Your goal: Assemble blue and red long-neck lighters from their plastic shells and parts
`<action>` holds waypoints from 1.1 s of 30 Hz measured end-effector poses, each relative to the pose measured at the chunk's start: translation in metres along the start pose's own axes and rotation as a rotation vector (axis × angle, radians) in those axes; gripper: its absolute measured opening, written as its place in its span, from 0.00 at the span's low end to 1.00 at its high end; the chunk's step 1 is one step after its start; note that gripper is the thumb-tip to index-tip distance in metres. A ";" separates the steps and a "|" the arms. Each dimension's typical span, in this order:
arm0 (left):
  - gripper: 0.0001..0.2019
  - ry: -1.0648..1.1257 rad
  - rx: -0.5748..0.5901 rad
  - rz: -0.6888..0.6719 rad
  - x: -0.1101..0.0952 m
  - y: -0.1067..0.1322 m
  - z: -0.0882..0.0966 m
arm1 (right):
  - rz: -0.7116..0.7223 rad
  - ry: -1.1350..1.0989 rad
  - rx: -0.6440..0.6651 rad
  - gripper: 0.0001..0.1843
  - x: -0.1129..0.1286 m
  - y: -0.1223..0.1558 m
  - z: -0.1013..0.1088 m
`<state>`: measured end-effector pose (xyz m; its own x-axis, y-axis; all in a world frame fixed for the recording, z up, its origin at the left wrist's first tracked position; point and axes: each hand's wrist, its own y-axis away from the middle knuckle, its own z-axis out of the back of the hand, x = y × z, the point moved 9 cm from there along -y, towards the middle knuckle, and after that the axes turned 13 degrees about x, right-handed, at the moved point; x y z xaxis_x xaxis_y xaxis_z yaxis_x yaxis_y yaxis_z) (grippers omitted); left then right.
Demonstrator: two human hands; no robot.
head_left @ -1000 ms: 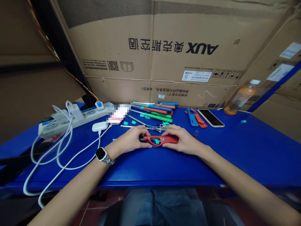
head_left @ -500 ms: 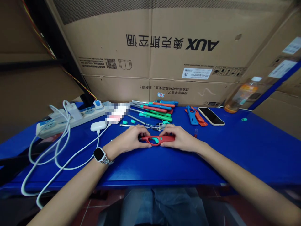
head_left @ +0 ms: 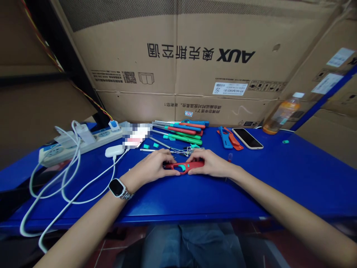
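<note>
My left hand (head_left: pixel 152 164) is closed on the left end of a red lighter handle (head_left: pixel 195 165), with the thumb below and fingers above. The opposite end is gripped by my right hand (head_left: pixel 214 163) in the same way. Between the hands shows the handle's looped guard with a turquoise trigger (head_left: pixel 182 168). Just beyond the fingers lie metal lighter tubes and thin wired parts (head_left: pixel 186 150), partly hidden. Behind them is a pile of stick lighters with red, blue and green handles (head_left: pixel 186 138). Small turquoise pieces (head_left: pixel 146 146) are scattered beside the pile.
On the right are blue and orange handle shells (head_left: pixel 225 138), a phone (head_left: pixel 247 138) and an orange drink bottle (head_left: pixel 283 114). A power strip (head_left: pixel 64 152) with white cables stands left. A large cardboard box (head_left: pixel 178 74) closes off the back of the blue table (head_left: pixel 178 201).
The view has shifted slightly. Both hands keep their hold on the red lighter handle, with only slight movement of the fingers.
</note>
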<state>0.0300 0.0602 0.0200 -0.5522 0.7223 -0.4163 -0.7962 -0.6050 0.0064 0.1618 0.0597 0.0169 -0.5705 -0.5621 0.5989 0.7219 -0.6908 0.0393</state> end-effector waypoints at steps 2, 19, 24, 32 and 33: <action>0.18 -0.006 0.002 0.011 0.001 0.000 0.000 | 0.008 0.011 0.001 0.16 0.000 0.001 0.000; 0.10 0.027 -0.040 -0.026 -0.009 0.005 0.009 | -0.041 -0.013 -0.012 0.13 -0.001 0.013 -0.006; 0.10 -0.026 -0.076 -0.094 -0.016 0.009 0.017 | 0.032 0.023 -0.039 0.12 0.009 0.016 -0.006; 0.11 -0.096 -0.082 -0.117 -0.023 0.011 0.017 | 0.113 0.365 -0.098 0.17 0.026 0.024 -0.005; 0.10 -0.121 -0.081 -0.114 -0.023 0.011 0.017 | 0.119 0.391 -0.102 0.17 0.026 0.023 -0.006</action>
<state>0.0301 0.0428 0.0447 -0.4895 0.8198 -0.2973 -0.8355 -0.5385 -0.1093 0.1612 0.0258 0.0286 -0.6052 -0.7575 0.2447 0.7607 -0.6410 -0.1027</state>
